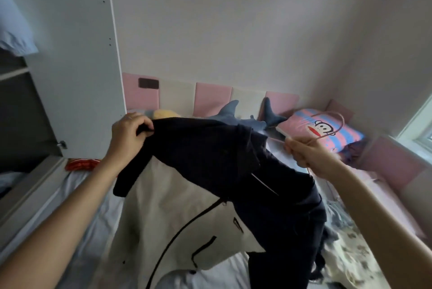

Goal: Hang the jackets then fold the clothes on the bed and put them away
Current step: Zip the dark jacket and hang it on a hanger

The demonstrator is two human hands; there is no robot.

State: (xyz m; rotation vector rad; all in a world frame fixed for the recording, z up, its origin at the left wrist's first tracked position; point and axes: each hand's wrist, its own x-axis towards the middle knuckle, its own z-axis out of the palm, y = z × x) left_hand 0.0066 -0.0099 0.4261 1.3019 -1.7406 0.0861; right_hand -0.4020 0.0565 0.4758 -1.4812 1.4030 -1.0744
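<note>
My left grip (132,133) pinches the shoulder edge of the dark jacket (210,155); my right grip (308,155) is curled around a thin hanger (332,113). The dark jacket hangs above a white jacket (163,207) spread on the bed (81,230). The wardrobe door (77,54) stands close on the left; there is open air ahead.

The bed (77,197) is covered with a pale, wrinkled sheet and runs along a wall lined with pink and cream padded panels (212,97). A cream jacket (168,207) with black zips lies spread flat across the middle. Near the wardrobe side sits a small red packet (80,163). At the far end lie a yellow soft toy (163,113), a blue plush shark (233,113) and a pink-and-blue striped pillow (327,129) with a monkey face. A patterned blanket (350,256) is bunched along the right side.
</note>
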